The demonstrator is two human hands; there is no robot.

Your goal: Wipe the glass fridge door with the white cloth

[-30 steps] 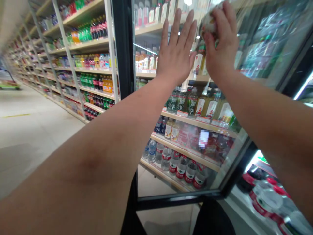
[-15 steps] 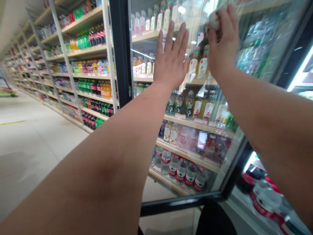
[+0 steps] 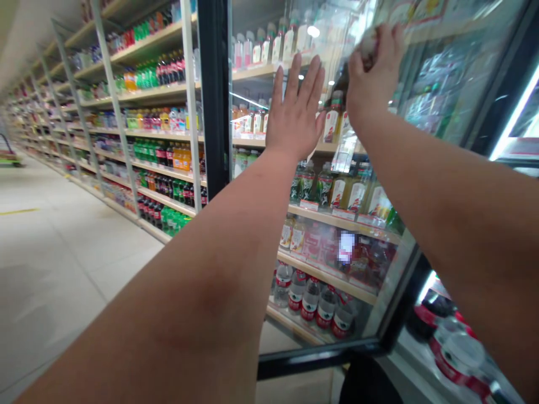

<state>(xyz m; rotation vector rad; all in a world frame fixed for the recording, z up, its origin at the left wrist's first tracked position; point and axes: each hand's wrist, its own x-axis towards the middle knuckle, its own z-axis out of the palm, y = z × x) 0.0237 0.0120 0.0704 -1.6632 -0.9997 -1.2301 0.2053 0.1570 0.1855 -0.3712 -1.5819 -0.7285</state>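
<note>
My left hand [image 3: 293, 120] lies flat against the glass door [image 3: 263, 193], its fingers spread and holding nothing. Higher and to its right, my right hand [image 3: 375, 84] is closed around a bunched, greyish-white cloth [image 3: 369, 46] at the glass. Much of the cloth is hidden by the fingers. The door has a dark frame [image 3: 214, 95] and stands swung open. Through its pane appear shelves of bottles, among them green tea-like bottles [image 3: 324, 182] and clear water bottles with red labels [image 3: 310, 300].
A long row of drink shelves [image 3: 160, 134] runs back along the left, beside a pale tiled floor [image 3: 50, 247]. Large water bottles [image 3: 457, 353] stand inside the cooler at lower right. The door's bottom rail [image 3: 315, 358] crosses low in front of me.
My right hand has slid a little down and left over the glass with the cloth. My left hand stays flat on the pane while the view shifts slightly.
</note>
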